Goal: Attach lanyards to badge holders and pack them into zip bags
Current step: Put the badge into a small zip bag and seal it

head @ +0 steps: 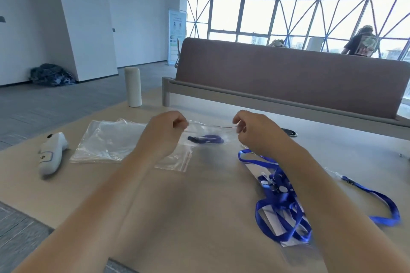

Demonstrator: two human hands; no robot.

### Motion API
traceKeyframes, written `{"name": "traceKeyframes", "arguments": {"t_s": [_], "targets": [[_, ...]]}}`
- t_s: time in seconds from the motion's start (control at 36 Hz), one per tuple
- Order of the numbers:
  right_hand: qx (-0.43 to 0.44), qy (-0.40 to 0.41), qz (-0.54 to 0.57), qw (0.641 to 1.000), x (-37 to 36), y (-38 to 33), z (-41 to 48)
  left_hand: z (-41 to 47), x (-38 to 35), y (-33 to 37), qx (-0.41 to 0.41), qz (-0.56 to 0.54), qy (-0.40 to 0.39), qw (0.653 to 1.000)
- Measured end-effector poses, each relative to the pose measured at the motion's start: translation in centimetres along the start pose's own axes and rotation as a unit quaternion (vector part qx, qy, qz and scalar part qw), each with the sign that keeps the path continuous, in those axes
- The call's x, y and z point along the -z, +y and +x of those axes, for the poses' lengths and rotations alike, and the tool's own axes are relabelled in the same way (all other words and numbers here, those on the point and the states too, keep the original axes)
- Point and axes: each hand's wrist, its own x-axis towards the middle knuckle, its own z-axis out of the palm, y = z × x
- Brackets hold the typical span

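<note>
My left hand point(165, 132) and my right hand point(253, 133) each pinch one end of the red-lined top edge of a clear zip bag point(210, 131) held just above the table. Inside it lies a folded blue lanyard with a dark clip point(206, 139). To the left, a stack of empty clear zip bags point(111, 142) lies flat. At the right, under my right forearm, a pile of blue lanyards on badge holders point(281, 204) sits on the table. A single blue lanyard point(377, 201) lies further right.
A white handheld controller point(51, 153) lies at the left of the beige table point(199, 195). A white cylindrical bottle point(133, 87) stands at the far left edge. A brown divider panel point(288, 77) runs across the back. A dark flat object point(288, 132) lies behind my right hand.
</note>
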Motion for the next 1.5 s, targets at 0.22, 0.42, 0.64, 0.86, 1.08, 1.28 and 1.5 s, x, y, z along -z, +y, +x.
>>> {"name": "traceKeyframes", "arguments": {"t_s": [0.22, 0.42, 0.64, 0.86, 1.08, 1.28, 1.5], "targets": [[-0.034, -0.01, -0.116, 0.993, 1.1, 0.1, 0.3, -0.8, 0.9, 0.7, -0.04, 0.047, -0.078, 0.995], [0.027, -0.033, -0.087, 0.995, -1.2, -1.6, 0.3, -1.4, -1.0, 0.0, -0.013, 0.008, -0.086, 0.996], [0.041, -0.056, -0.036, 0.997, -2.8, -2.6, 1.0, -2.1, -1.1, -1.7, 0.017, -0.017, -0.073, 0.997], [0.07, -0.055, 0.01, 0.996, -4.3, -3.6, 1.4, -2.6, -1.1, -2.0, 0.031, -0.036, -0.053, 0.997], [0.084, -0.047, 0.035, 0.995, -4.5, -3.9, 1.5, -3.0, -1.2, -1.9, 0.06, -0.13, -0.04, 0.989], [0.102, -0.039, 0.049, 0.993, -4.8, -4.5, 1.3, -3.3, -1.8, -1.8, 0.068, -0.159, -0.021, 0.985], [0.109, -0.034, 0.078, 0.99, -5.3, -5.2, 1.0, -3.7, -1.9, -1.3, 0.061, -0.158, -0.017, 0.985]]}}
